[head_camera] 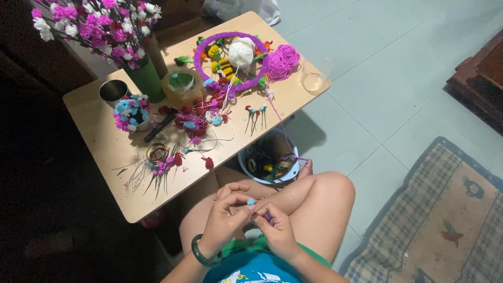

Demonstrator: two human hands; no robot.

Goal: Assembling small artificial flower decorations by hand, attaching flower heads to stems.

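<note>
My left hand (225, 216) pinches a tiny blue yarn flower (251, 202) between thumb and forefinger, over my lap. Close beside it my right hand (276, 226) grips a strand of purple yarn (268, 216) at its fingertips. A thin purple thread runs from my hands up toward the pink yarn ball (283, 61) on the low wooden table (107, 152). A green bangle (199, 253) circles my left wrist.
On the table lie a purple hoop (200, 50) with a white yarn ball (240, 53), small yarn flowers (194, 118) on wire stems, a tape roll (182, 84), a metal cup (112, 90), a green vase (145, 78) of flowers. A bowl (270, 163) sits on the floor; a rug (440, 220) lies right.
</note>
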